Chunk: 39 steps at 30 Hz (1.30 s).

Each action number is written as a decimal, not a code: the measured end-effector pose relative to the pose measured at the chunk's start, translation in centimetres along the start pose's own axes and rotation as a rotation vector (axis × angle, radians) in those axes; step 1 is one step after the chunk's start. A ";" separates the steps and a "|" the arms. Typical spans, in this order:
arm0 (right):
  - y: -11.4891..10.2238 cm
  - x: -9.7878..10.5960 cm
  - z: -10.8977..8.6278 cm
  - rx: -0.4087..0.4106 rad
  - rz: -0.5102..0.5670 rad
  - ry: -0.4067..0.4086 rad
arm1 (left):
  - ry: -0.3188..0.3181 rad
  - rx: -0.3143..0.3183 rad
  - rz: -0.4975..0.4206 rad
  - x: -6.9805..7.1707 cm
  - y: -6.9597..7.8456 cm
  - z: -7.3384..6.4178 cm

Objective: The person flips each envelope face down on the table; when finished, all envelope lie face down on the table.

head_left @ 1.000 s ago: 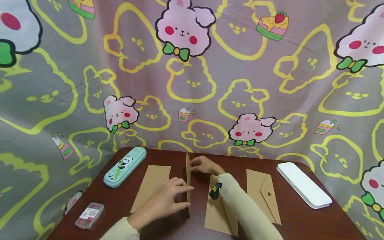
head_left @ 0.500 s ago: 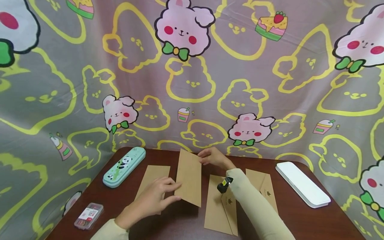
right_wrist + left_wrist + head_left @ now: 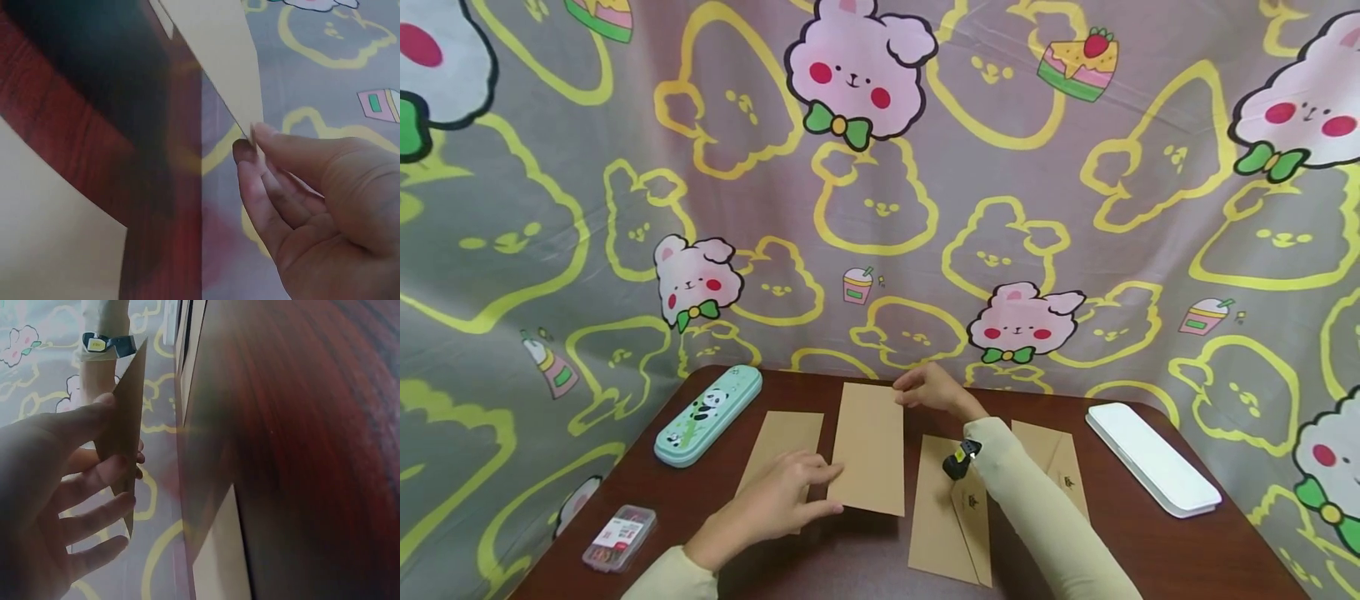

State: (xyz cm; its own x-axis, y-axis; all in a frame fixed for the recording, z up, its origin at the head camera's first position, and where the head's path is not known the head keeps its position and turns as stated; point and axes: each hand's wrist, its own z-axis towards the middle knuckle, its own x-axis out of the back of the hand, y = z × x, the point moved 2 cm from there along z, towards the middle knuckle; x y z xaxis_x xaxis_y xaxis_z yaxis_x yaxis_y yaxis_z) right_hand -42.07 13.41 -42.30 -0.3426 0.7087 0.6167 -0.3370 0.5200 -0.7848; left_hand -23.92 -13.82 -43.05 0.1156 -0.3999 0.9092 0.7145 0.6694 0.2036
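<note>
A plain brown kraft paper envelope (image 3: 870, 450) is held between both hands, its blank face up and its near edge raised above the table over a shadow. My left hand (image 3: 775, 500) holds the envelope's near left edge between thumb and fingers; the left wrist view shows the paper edge-on beside that thumb (image 3: 103, 403). At the far right corner, my right hand (image 3: 936, 392) pinches the paper between thumb and fingertips, as the right wrist view also shows (image 3: 325, 194). Another envelope (image 3: 786, 433) lies left, partly hidden by my left hand.
On the right lie two envelopes with crowns and flaps showing, one nearer (image 3: 936, 508) and one farther (image 3: 1045, 454), partly under my right sleeve. A mint panda pencil case (image 3: 709, 415) and small clear box (image 3: 620, 538) sit left. A white case (image 3: 1152, 458) sits far right.
The envelope stood edge-on one second ago, then tilted over; now it lies flatter with its blank face up. The left hand has shifted left and the right hand slightly right and away.
</note>
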 end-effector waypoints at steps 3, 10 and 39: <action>0.0 -0.7 0.1 0.030 -0.105 -0.020 | -0.054 0.003 0.030 -0.2 -0.4 -0.1; 0.0 -3.0 0.0 0.033 -0.232 -0.133 | -0.151 0.000 0.052 -1.3 -0.9 -0.8; -0.7 -3.1 -1.3 0.088 -0.430 -0.206 | -0.268 0.065 0.019 -1.7 0.7 0.2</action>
State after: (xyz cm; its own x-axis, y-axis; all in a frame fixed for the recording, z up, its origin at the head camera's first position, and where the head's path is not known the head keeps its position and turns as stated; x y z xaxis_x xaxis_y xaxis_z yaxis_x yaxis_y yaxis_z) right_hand -39.66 11.48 -43.75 -0.3193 0.3251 0.8901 -0.5557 0.6966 -0.4537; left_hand -23.73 -12.57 -44.40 -0.0645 -0.2131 0.9749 0.6675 0.7170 0.2009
